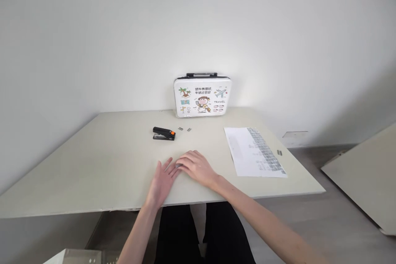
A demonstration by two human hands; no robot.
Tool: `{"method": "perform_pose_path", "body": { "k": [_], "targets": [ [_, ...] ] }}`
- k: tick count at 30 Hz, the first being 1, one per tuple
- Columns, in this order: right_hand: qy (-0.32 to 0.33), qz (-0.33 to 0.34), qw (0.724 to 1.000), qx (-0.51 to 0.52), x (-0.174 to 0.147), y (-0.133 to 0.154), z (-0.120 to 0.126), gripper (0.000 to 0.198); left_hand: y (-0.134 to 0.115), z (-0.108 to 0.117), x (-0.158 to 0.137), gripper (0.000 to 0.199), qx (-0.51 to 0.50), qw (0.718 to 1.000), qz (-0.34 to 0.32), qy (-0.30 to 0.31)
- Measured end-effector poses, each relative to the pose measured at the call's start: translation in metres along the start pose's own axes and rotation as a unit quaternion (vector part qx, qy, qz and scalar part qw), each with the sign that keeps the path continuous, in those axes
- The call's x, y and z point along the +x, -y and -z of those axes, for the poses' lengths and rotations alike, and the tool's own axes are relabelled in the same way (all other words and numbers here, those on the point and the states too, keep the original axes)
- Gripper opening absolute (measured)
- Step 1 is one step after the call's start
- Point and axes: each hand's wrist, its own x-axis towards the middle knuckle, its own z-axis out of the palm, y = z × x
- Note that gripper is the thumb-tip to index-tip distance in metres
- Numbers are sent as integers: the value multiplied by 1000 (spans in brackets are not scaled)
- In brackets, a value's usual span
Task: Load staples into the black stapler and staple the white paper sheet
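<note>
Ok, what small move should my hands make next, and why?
Probably lay the small, thin grey strip in the left hand: the right hand seems to pinch it at the fingertips, right by the left hand's fingers, and the left palm is turned up and open.

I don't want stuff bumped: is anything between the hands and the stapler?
Nothing visible stands between the left hand or right hand and the black stapler, only tabletop. Two grey strips lie to its right, off that path.

2 arms (253, 211) reach inward; left hand (162, 182) splays palm up, right hand (197, 168) curls palm down.
</note>
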Motion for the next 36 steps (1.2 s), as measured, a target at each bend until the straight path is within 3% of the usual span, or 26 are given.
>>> {"method": "perform_pose_path", "body": {
  "k": [4,7,9,12,14,18,23,25,28,30,33,36],
  "targets": [
    [-80,-165,983,-9,-67,-40,72,25,-6,-13,-3,54,4,1000,-18,-3],
    [-152,-326,930,-70,-142,-76,132,36,-7,-17,-2,47,20,999,-26,-25],
    [-176,-391,894,-128,-189,-96,165,41,-6,-17,0,46,24,999,-27,-40],
    [-199,-464,830,-235,-238,-121,195,43,-5,-15,3,46,21,998,-26,-51],
    [-188,-496,811,-245,-254,-134,201,43,-6,-14,4,44,19,998,-23,-59],
    [-173,-501,822,-209,-263,-145,198,46,-7,-15,3,37,34,997,-20,-67],
    [-287,-486,804,-187,-255,-119,177,55,-6,-16,1,33,162,981,-94,-45],
    [-282,-457,830,-152,-240,-96,161,52,-9,-15,5,34,298,945,-134,-29],
    [-221,-408,885,-28,-203,-58,134,44,-16,-15,16,37,518,839,-168,-16],
    [-152,-389,905,86,-172,-36,116,40,-20,-16,23,44,591,785,-185,-17],
    [-83,-361,903,215,-136,-14,92,37,-20,-15,28,47,614,764,-196,-25],
    [-77,-349,907,222,-123,-4,79,35,-16,-12,25,46,616,763,-194,-30]
  ]
}}
